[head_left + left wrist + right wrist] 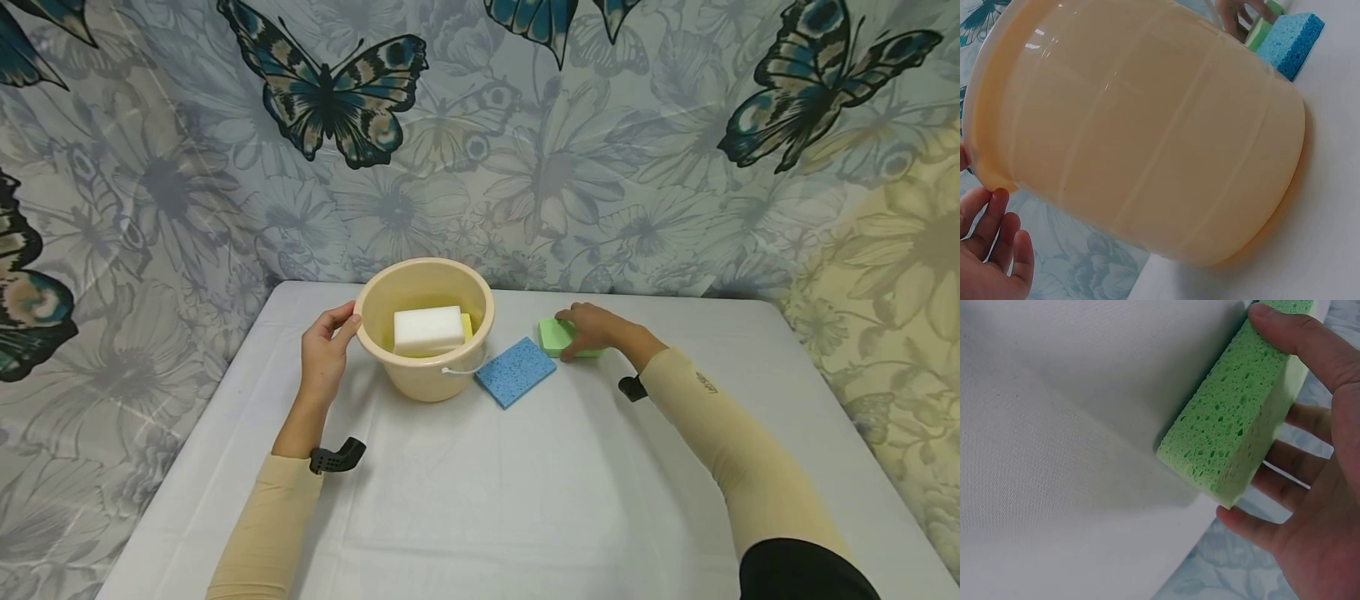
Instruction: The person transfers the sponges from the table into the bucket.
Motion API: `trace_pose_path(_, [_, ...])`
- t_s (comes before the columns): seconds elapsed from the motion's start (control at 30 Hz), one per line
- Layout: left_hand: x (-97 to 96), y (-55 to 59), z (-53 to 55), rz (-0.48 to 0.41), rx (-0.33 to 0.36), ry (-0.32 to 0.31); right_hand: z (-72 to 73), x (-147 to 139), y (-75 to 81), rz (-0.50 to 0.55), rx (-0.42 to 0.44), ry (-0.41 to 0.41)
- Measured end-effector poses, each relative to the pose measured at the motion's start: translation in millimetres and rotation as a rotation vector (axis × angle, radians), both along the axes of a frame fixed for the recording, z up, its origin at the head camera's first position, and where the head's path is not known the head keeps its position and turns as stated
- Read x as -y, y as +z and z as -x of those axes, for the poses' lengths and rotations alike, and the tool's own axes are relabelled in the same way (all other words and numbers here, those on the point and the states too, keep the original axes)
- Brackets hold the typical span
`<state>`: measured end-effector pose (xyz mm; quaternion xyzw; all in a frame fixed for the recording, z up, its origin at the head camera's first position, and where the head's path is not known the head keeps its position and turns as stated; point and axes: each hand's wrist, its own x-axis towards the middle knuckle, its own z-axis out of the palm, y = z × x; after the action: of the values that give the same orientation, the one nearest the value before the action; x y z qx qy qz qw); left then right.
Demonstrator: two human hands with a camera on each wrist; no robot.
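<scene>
A cream bucket (422, 382) stands near the back of the table, and my left hand (327, 350) pinches its rim from the left between thumb and fingers. Inside the bucket a white block sponge (427, 332) lies on top, with part of a yellow sponge (467, 326) showing beside it. To the right, my right hand (596, 327) grips a green sponge (553, 337), thumb on one long side and fingers on the other; its pores show closely in the right wrist view. Between bucket and green sponge lies a flat blue sponge (516, 372).
A white cloth covers the table (525, 500). Directly behind its back edge hangs a butterfly-patterned fabric (555, 183). The bucket's thin white handle (461, 371) hangs down on its right front side, near the blue sponge.
</scene>
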<state>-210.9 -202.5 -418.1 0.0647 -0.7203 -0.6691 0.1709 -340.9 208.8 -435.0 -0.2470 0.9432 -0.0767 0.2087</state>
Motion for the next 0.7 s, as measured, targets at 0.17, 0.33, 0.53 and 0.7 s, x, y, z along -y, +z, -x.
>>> trace_pose_path(0.17, [-0.5, -0.3, -0.2, 0.000, -0.002, -0.001, 0.7, -2.9, 2.9, -0.004, -0.028, 0.004])
trace_pose_path(0.33, [-0.7, -0.5, 0.2, 0.003, -0.005, 0.001, 0.9, -4.8, 12.4, 0.037, -0.056, 0.013])
trace_pose_path(0.53, [-0.6, -0.4, 0.2, -0.004, -0.001, -0.002, 2.8, -2.3, 25.9, 0.072, -0.061, 0.002])
trace_pose_path(0.7, [-1.1, 0.9, -0.2, 0.002, 0.008, -0.003, 6.8, 1.9, 34.2, 0.086, -0.058, -0.026])
